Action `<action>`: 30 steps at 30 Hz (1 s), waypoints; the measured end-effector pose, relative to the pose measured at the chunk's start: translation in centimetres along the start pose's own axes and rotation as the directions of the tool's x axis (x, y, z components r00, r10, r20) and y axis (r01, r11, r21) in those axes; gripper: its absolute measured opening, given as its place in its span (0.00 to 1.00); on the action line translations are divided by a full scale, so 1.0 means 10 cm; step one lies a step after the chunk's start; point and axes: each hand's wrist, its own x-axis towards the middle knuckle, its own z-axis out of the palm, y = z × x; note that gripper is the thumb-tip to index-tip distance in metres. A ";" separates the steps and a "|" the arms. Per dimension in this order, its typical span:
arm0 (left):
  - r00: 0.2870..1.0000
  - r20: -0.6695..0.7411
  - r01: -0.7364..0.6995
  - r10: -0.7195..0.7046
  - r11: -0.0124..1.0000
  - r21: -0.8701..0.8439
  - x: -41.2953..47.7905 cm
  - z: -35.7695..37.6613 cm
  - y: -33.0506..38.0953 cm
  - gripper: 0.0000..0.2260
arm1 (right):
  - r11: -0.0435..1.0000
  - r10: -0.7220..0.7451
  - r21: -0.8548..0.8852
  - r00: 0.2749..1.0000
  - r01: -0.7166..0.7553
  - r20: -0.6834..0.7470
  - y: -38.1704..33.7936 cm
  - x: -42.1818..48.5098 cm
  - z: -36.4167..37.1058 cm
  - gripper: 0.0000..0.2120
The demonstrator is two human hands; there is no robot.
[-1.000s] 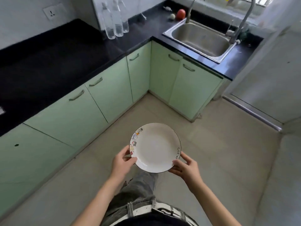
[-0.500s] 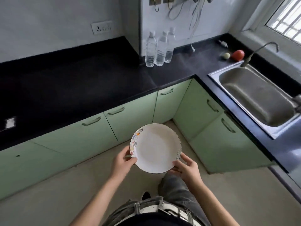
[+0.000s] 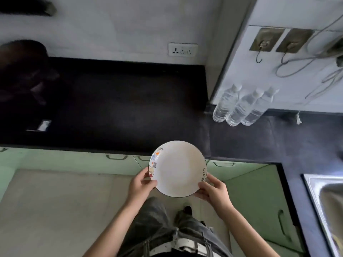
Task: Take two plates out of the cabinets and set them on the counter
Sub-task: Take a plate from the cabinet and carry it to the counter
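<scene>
Your left hand (image 3: pixel 140 186) and right hand (image 3: pixel 213 191) grip one plate (image 3: pixel 177 168) by its rim; next, lower it onto the dark surface (image 3: pixel 120 108).

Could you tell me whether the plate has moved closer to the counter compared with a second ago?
Yes. The plate, held in both hands, has moved toward the black counter; its far rim now overlaps the counter's front edge, whereas earlier it was over open floor.

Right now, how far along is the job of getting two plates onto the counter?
Partway through the first plate. One white plate is out of the cabinets, held level by the left hand and right hand at the front edge of the black counter. No plate rests on the counter. Left: set this one down, then fetch a second.
</scene>
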 end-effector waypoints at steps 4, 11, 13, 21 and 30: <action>0.998 -0.067 0.000 -0.003 0.999 -0.035 0.45 0.10 0.33 0.20 | 0.998 -0.009 -0.056 0.998 0.012 0.058 -0.52 0.52 0.08 0.17; 1.000 -0.007 -0.027 0.026 0.999 -0.031 1.49 0.04 0.84 0.22 | 0.999 -0.045 -0.007 0.999 0.046 0.029 -1.07 1.33 0.42 0.17; 0.999 0.030 -0.038 0.038 0.999 -0.006 1.81 0.00 1.00 0.22 | 0.997 -0.045 0.056 0.999 0.046 -0.007 -1.18 1.55 0.53 0.19; 0.991 0.107 -0.092 0.084 0.994 0.067 2.98 0.05 1.54 0.21 | 0.974 -0.105 0.184 0.981 0.134 -0.162 -1.56 2.43 0.90 0.20; 0.994 0.100 -0.028 0.035 0.997 -0.075 3.96 0.50 1.72 0.24 | 0.926 -0.100 0.318 0.944 0.204 -0.315 -1.97 3.40 0.94 0.18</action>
